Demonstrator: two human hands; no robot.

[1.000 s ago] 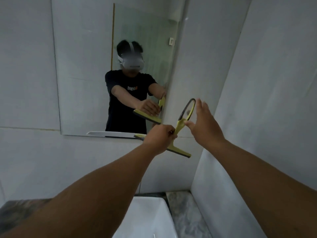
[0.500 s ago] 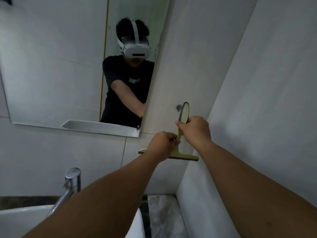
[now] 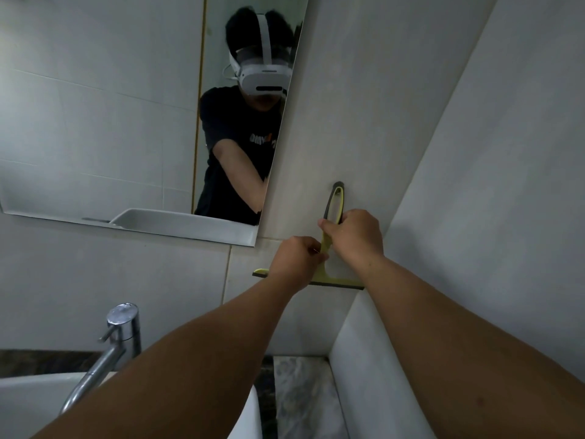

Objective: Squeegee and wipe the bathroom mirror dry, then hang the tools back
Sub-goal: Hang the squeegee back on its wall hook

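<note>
Right of centre in the frame, our right hand (image 3: 354, 237) and left hand (image 3: 297, 259) both grip the squeegee (image 3: 327, 248) handle against the wall, its loop at a hook (image 3: 338, 185). We judge we are hanging it; next, seat the loop, then let go.

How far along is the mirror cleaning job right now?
Late stage. The squeegee is off the mirror, against the wall beside it. Both the left hand and right hand grip its handle, whose loop sits at a small dark hook. Whether it hangs freely yet is unclear. No cloth is in view, so hanging that may remain.
</note>
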